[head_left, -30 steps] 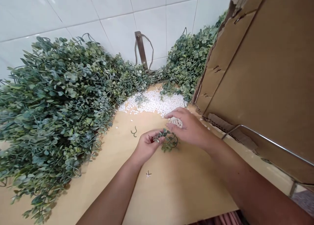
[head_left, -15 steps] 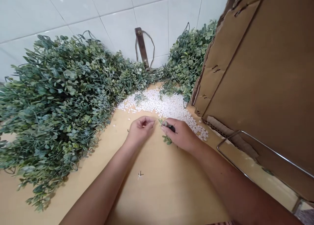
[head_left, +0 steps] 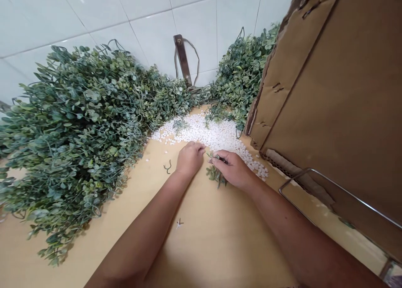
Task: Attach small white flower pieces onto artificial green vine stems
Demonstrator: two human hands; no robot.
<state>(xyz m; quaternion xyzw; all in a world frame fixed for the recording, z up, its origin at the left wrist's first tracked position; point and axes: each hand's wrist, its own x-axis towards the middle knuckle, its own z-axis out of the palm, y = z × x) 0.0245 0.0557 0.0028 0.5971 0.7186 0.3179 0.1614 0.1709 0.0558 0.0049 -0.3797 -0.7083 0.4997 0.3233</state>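
My right hand (head_left: 234,167) is closed around a small sprig of artificial green leaves (head_left: 214,174), whose leaves hang below the fingers. A dark thing also shows inside that grip, too covered to name. Close by on the left, my left hand (head_left: 190,159) has its fingertips pinched near the sprig's tip; what lies between them is too small to make out. Just beyond both hands spreads a heap of small white pieces (head_left: 216,135) on the wooden tabletop (head_left: 201,237).
A large mound of artificial foliage (head_left: 88,124) fills the left, with a smaller bunch (head_left: 241,70) at the back right. A cardboard box (head_left: 339,91) and a metal wire frame (head_left: 345,191) stand right. A curved green stem (head_left: 168,167) and a tiny star-shaped piece (head_left: 179,224) lie loose.
My left hand has moved right and turned knuckles-up, closer to my right hand, uncovering the curved stem. More of the sprig's leaves now show below my right hand.
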